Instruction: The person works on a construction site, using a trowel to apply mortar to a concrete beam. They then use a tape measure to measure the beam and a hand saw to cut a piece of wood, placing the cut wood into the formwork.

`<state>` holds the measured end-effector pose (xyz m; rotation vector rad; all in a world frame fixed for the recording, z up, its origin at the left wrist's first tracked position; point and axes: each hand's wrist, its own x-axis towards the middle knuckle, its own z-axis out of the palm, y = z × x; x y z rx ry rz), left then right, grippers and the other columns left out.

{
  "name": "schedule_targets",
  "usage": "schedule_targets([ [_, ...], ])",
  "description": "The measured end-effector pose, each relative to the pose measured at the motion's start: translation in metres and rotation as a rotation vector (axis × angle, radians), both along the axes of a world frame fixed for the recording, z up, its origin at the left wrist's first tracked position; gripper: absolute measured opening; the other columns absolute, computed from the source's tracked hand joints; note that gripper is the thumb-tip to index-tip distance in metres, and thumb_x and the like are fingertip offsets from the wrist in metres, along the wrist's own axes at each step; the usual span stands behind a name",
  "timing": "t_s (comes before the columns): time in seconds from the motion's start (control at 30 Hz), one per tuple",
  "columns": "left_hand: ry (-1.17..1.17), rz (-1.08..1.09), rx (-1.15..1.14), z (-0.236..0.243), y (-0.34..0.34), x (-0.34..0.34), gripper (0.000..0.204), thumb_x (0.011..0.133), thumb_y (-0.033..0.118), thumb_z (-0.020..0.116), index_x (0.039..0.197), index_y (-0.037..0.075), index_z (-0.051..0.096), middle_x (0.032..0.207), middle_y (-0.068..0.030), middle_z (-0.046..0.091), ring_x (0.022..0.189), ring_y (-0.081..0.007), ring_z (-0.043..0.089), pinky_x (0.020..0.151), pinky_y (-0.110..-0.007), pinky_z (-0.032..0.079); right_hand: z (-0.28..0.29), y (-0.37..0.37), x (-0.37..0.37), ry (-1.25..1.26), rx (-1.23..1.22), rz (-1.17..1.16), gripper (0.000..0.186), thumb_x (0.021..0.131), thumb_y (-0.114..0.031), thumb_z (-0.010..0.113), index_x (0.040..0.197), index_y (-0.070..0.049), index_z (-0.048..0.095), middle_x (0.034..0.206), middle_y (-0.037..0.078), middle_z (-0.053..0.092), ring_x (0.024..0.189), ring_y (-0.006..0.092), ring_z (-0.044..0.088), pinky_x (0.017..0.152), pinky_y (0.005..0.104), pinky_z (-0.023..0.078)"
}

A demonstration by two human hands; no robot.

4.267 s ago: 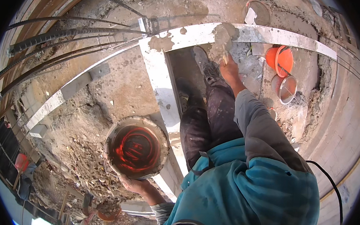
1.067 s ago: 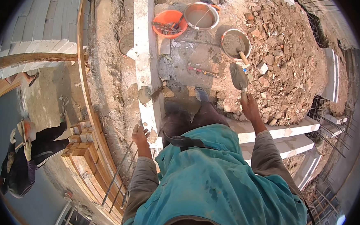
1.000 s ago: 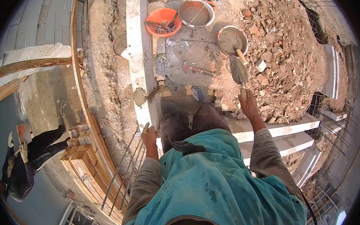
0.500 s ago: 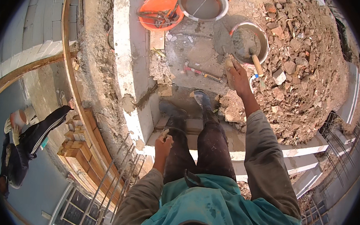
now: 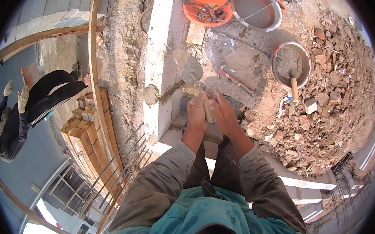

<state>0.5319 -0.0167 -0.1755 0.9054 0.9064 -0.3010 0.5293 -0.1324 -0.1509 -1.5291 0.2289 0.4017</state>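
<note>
In front of my body, my left hand (image 5: 197, 113) and my right hand (image 5: 224, 115) are close together, both closed around a trowel's pale handle. The grey blade of the trowel (image 5: 188, 68) reaches up and left from my fingers, beside the inner face of a low pale block wall (image 5: 155, 42). Grey mortar (image 5: 151, 94) marks a joint in that wall. My fingers hide much of the handle. Ahead and to the right, a bucket (image 5: 307, 66) contains mortar and a second trowel with a wooden handle (image 5: 294, 90).
An orange basin (image 5: 186, 6) of tools stands beside a basin of grey water (image 5: 258, 28). A red-headed hammer (image 5: 237, 82) lies on the ground. Rubble (image 5: 325, 112) covers the right side. Left are stacked timber (image 5: 85, 136), steel bars (image 5: 117, 168) and a person (image 5: 13, 128) wearing gloves.
My right hand has brought the trowel left, away from the bucket, to the block wall. My left hand has come up to meet it. The whole view has shifted.
</note>
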Motion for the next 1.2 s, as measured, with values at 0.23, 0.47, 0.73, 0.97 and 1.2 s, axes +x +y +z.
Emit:
schedule_targets([
  [0.23, 0.075, -0.057, 0.571, 0.084, 0.233, 0.05, 0.019, 0.088, 0.017, 0.059, 0.094, 0.001, 0.053, 0.081, -0.0071, 0.055, 0.054, -0.0139, 0.052, 0.042, -0.027, 0.044, -0.082, -0.192, 0.014, -0.163, -1.003, -0.076, 0.043, 0.088, -0.02, 0.056, 0.124, 0.003, 0.047, 0.112, 0.031, 0.052, 0.101, 0.0445, 0.054, 0.088, 0.0475, 0.044],
  [0.47, 0.243, -0.195, 1.282, 0.214, 0.459, 0.089, 0.022, 0.086, 0.024, 0.065, 0.094, 0.004, 0.06, 0.078, -0.0041, 0.061, 0.052, -0.0098, 0.053, 0.039, -0.021, 0.04, -0.209, -0.333, 0.009, 0.383, -1.187, 0.119, 0.064, 0.085, -0.035, 0.055, 0.133, 0.004, 0.038, 0.12, 0.033, 0.052, 0.115, 0.0452, 0.05, 0.096, 0.0477, 0.041],
  [0.73, 0.343, -0.093, 1.748, 0.33, 0.618, 0.07, 0.03, 0.081, 0.04, 0.067, 0.078, 0.01, 0.063, 0.071, 0.0008, 0.06, 0.053, -0.0107, 0.054, 0.045, -0.022, 0.043, -0.162, -0.288, 0.008, 0.319, -1.288, 0.092, 0.047, 0.084, -0.027, 0.057, 0.114, 0.009, 0.05, 0.1, 0.034, 0.06, 0.098, 0.0465, 0.059, 0.086, 0.0504, 0.046],
  [0.97, 0.52, -0.32, 1.705, 0.324, 0.71, 0.053, 0.036, 0.08, 0.045, 0.067, 0.072, 0.01, 0.061, 0.063, 0.0021, 0.056, 0.049, -0.0092, 0.051, 0.041, -0.023, 0.038, -0.169, -0.292, 0.007, 0.216, -1.16, 0.268, 0.042, 0.091, -0.022, 0.044, 0.128, -0.003, 0.045, 0.109, 0.029, 0.059, 0.099, 0.0439, 0.059, 0.087, 0.0507, 0.046],
  [1.2, 0.6, -0.321, 1.835, 0.233, 0.668, 0.04, 0.029, 0.088, 0.034, 0.059, 0.095, 0.006, 0.064, 0.082, -0.0047, 0.065, 0.067, -0.0147, 0.061, 0.057, -0.028, 0.048, -0.184, -0.339, 0.017, 0.291, -1.348, 0.14, 0.041, 0.084, -0.026, 0.055, 0.111, 0.006, 0.055, 0.093, 0.028, 0.064, 0.088, 0.0422, 0.063, 0.075, 0.0486, 0.05],
])
